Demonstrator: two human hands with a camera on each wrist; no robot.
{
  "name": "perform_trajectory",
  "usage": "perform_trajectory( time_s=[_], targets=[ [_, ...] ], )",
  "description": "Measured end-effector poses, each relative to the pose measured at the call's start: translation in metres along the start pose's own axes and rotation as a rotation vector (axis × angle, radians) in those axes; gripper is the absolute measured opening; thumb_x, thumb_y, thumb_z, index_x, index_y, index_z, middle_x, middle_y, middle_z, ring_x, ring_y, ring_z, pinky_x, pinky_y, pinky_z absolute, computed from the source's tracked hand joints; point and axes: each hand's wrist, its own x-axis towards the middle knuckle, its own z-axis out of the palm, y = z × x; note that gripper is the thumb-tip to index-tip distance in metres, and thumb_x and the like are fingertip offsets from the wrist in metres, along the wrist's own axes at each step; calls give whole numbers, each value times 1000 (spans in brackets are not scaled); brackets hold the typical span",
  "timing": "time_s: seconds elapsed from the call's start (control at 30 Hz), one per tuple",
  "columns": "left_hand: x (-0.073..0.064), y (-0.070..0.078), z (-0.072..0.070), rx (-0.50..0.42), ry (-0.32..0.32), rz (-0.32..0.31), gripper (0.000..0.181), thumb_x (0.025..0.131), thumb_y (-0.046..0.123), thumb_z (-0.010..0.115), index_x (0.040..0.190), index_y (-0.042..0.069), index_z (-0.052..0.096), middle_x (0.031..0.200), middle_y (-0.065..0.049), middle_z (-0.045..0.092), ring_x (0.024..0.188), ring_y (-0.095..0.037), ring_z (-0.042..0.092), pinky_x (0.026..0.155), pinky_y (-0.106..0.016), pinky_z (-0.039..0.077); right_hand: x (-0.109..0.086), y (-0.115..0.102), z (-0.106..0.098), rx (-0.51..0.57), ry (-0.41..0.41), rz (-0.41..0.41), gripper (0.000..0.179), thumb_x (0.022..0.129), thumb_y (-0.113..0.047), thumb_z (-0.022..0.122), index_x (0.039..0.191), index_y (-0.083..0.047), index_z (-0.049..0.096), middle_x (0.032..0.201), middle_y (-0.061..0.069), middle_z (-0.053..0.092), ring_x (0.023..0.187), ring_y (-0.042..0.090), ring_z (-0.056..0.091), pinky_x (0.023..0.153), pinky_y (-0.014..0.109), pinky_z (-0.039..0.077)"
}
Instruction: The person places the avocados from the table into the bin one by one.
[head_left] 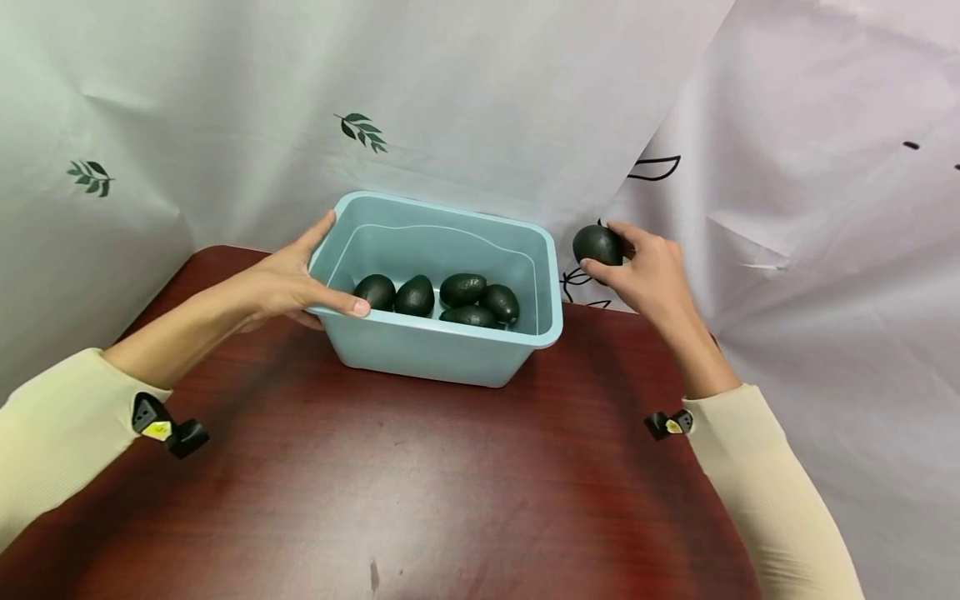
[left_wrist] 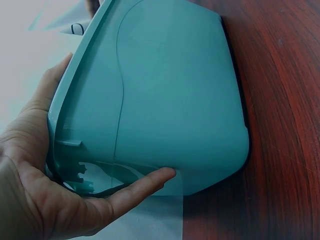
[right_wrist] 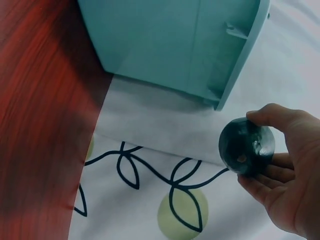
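Note:
A light blue plastic bin [head_left: 442, 350] stands on the table with several dark green avocados [head_left: 415, 296] lying on its floor. At its left end, my left hand [head_left: 288, 279] grips the rim, the thumb lying along the front edge. The left wrist view has that hand [left_wrist: 55, 195] around the rim, one finger reaching along the bin's outer wall [left_wrist: 175, 95]. Off the bin's right end, my right hand [head_left: 648, 271] holds one avocado [head_left: 596, 245] in the air between thumb and fingers. The right wrist view shows this avocado [right_wrist: 242, 145] apart from the bin.
The dark red wooden table [head_left: 375, 483] has its back edge close behind the bin. White fabric [head_left: 487, 100] with leaf prints hangs behind and on both sides. A black wrist device [head_left: 168, 425] sits on the left sleeve, another device [head_left: 669, 425] on the right.

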Motion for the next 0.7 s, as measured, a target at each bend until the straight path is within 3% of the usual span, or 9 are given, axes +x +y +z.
perform_trajectory(
  time_s=[0.23, 0.43, 0.63, 0.7],
  targets=[
    [-1, -1, 0, 4, 8, -2, 150, 90, 28, 98, 174, 53, -24, 182, -24, 21, 156, -47, 43, 100, -67, 66, 4, -10, 3, 6, 1, -16, 64, 94, -29, 88, 150, -5, 72, 136, 23, 80, 112, 43, 78, 99, 54, 58],
    [0, -1, 0, 10, 7, -3, 149, 90, 29, 97, 174, 53, -24, 182, -24, 21, 155, -47, 44, 100, -67, 66, 6, -18, 8, 33, -1, -35, 65, 94, -28, 89, 151, -4, 71, 141, 23, 78, 117, 44, 79, 110, 56, 55],
    [1, -1, 0, 3, 12, -2, 149, 90, 29, 97, 174, 54, -23, 182, -24, 21, 153, -47, 45, 98, -67, 67, 12, -28, 13, 53, -12, -42, 69, 94, -29, 89, 155, -5, 68, 142, 23, 77, 119, 41, 77, 107, 55, 57],
    [1, -1, 0, 1, 10, -2, 150, 90, 29, 98, 174, 53, -24, 182, -25, 21, 152, -47, 46, 98, -66, 67, 13, -32, 14, 73, -19, -52, 69, 94, -27, 89, 155, -4, 68, 144, 22, 76, 123, 41, 78, 114, 54, 54]
  ],
)
